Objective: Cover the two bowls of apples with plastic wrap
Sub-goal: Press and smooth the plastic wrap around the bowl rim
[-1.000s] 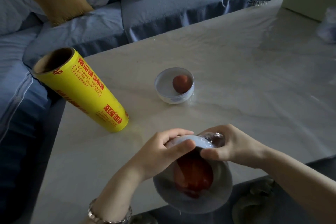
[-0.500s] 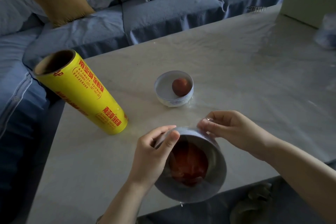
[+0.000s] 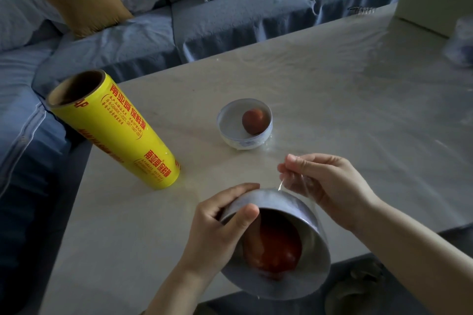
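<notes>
Over the table (image 3: 332, 84), the left hand (image 3: 217, 225) and right hand (image 3: 327, 186) are shown bare, forearms (image 3: 414, 248) uncovered; fingernails (image 3: 291, 158) are trimmed short.

Near bowl (image 3: 281, 202): grey, tipped toward near table edge, red apple (image 3: 273, 250) inside, clear film (image 3: 281, 185) stretched off far rim. Far bowl (image 3: 245, 144): upright mid-table, small apple (image 3: 253, 121) inside, film clinging round sides. Yellow wrap roll (image 3: 115, 133) stands on end, left.
</notes>
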{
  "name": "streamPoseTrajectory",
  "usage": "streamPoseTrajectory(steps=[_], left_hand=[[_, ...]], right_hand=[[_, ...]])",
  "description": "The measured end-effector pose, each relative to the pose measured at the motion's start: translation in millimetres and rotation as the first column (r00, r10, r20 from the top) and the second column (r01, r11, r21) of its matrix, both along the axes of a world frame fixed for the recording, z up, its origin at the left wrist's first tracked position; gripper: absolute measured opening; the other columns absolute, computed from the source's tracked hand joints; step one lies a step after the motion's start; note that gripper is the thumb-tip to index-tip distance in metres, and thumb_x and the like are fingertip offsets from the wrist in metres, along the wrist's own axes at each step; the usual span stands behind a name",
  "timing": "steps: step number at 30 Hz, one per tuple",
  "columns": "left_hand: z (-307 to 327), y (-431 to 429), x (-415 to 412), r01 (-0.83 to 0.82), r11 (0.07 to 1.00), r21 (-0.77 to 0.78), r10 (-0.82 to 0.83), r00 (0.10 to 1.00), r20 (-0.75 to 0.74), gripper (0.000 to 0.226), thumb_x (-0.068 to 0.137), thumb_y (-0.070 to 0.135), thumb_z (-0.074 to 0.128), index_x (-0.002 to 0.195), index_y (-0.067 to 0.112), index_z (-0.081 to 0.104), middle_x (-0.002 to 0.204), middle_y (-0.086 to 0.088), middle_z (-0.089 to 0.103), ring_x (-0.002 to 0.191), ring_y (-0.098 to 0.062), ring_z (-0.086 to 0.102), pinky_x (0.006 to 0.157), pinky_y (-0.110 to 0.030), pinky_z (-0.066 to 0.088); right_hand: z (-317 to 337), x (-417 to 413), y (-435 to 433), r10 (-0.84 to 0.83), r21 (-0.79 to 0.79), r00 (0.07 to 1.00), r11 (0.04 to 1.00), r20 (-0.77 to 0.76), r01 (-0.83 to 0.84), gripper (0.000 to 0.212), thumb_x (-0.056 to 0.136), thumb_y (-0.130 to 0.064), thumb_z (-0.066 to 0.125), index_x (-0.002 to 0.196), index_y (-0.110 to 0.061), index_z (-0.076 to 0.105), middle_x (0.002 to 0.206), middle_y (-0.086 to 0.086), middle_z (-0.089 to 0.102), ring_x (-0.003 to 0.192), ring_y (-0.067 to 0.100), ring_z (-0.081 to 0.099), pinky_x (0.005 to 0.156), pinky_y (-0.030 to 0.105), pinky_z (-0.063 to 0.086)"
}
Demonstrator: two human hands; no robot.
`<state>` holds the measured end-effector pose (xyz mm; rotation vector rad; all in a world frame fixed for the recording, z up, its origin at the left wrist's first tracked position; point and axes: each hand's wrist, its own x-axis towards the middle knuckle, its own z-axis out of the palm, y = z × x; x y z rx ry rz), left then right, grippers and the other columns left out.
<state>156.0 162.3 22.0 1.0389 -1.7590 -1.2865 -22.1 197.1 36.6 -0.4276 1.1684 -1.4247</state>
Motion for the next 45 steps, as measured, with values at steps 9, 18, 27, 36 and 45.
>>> streamPoseTrajectory(steps=[9, 18, 27, 36, 45], left_hand=[[2.4, 8.9, 1.4, -0.001, 0.994, -0.112, -0.01, 0.995, -0.097, 0.048, 0.063, 0.072, 0.062, 0.09, 0.034, 0.068, 0.091, 0.03, 0.07, 0.089, 0.008, 0.065, 0.073, -0.004, 0.046], [3.8, 6.8, 3.3, 0.04, 0.989, -0.139, -0.057, 0.992, -0.116, 0.039, 0.064, 0.072, 0.062, 0.094, 0.048, 0.069, 0.094, 0.028, 0.07, 0.09, 0.005, 0.066, 0.074, -0.008, 0.048], [-3.4, 4.1, 8.2, -0.002, 0.993, -0.117, -0.012, 0.992, -0.123, 0.036, 0.063, 0.064, 0.066, 0.094, 0.046, 0.07, 0.093, 0.026, 0.071, 0.09, 0.006, 0.066, 0.075, -0.008, 0.048], [-6.2, -2.4, 10.3, -0.087, 0.983, -0.16, 0.074, 0.994, -0.082, 0.024, 0.064, 0.054, 0.064, 0.086, 0.046, 0.071, 0.09, 0.034, 0.068, 0.09, 0.01, 0.064, 0.075, -0.004, 0.045], [-6.5, 0.1, 9.7, -0.066, 0.981, -0.182, 0.056, 0.997, -0.059, 0.025, 0.063, 0.047, 0.062, 0.087, 0.046, 0.07, 0.09, 0.035, 0.067, 0.09, 0.011, 0.063, 0.076, -0.003, 0.044]], right_hand=[[-0.5, 9.2, 2.9, 0.152, 0.16, 0.942, 0.981, -0.299, -0.107, 0.021, 0.066, -0.023, 0.077, 0.059, -0.004, 0.07, 0.05, 0.004, 0.063, 0.046, 0.011, 0.054, 0.048, 0.02, 0.045], [-0.9, 1.9, -2.3, 0.443, 0.322, 0.818, 0.885, -0.368, -0.335, 0.042, 0.053, -0.051, 0.07, 0.051, -0.013, 0.051, 0.04, -0.006, 0.047, 0.036, 0.006, 0.039, 0.039, 0.015, 0.034], [-25.5, -3.3, -0.4, 0.362, 0.282, 0.715, 0.93, -0.598, -0.236, 0.011, 0.079, -0.019, 0.069, 0.069, -0.017, 0.066, 0.058, -0.01, 0.063, 0.048, -0.003, 0.053, 0.048, 0.006, 0.04], [14.4, -12.1, 32.0, -0.052, -0.185, 0.583, 0.968, -0.811, -0.172, 0.026, 0.075, -0.048, 0.055, 0.078, -0.027, 0.07, 0.083, -0.015, 0.07, 0.076, -0.003, 0.065, 0.068, 0.006, 0.046], [-1.4, 3.2, 25.9, 0.369, 0.051, 0.576, 0.869, -0.73, -0.492, 0.073, 0.05, -0.062, 0.071, 0.115, -0.033, 0.059, 0.109, -0.02, 0.067, 0.105, -0.006, 0.059, 0.092, 0.021, 0.049]])
